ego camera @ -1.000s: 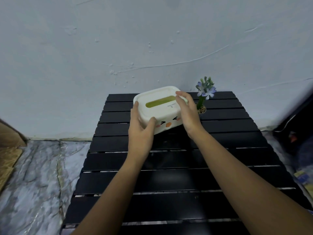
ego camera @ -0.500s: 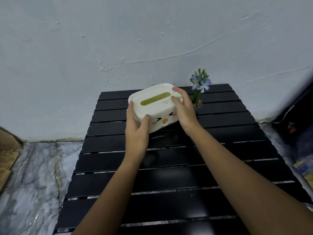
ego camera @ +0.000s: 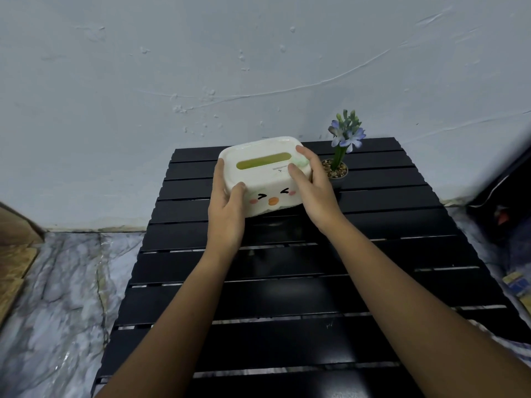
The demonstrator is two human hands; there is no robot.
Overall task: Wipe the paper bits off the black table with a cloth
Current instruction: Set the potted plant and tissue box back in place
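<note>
A white tissue box with a green slot on top and a cartoon face on its front is held over the far part of the black slatted table. My left hand grips its left end and my right hand grips its right end. The box is tilted, its front edge raised off the slats. No cloth and no paper bits show anywhere on the table.
A small pot with a purple-blue flower stands just right of the box, close to my right hand. A pale wall rises behind the table. Marble-patterned floor lies to the left, dark items to the right.
The box has stayed in both hands at the far end of the table, shifting only a little. The camera has tipped slightly, so the table sits lower in view.
</note>
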